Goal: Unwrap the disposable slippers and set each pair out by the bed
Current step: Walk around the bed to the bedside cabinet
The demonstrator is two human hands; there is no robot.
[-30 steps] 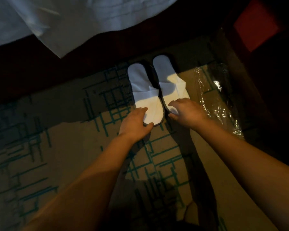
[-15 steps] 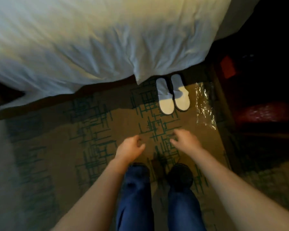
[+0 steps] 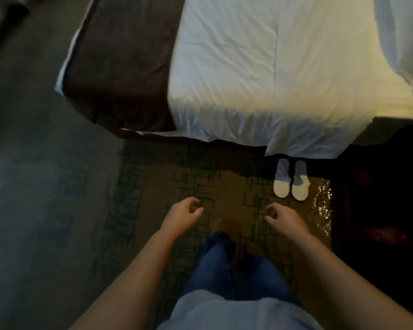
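Lying side by side on the carpet (image 3: 153, 198) by the bed (image 3: 248, 67), the slippers (image 3: 291, 184) sit far right; left hand (image 3: 183, 216) and right hand (image 3: 285, 221) hover empty, fingers loosely curled.

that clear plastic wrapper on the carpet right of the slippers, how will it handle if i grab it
The plastic wrapper looks crinkled and glinting, so it is probably thin, floppy film that collapses in a hand. It lies flat on the carpet, so it likely weighs almost nothing and may need pinching. Its glossy surface may be slippery.
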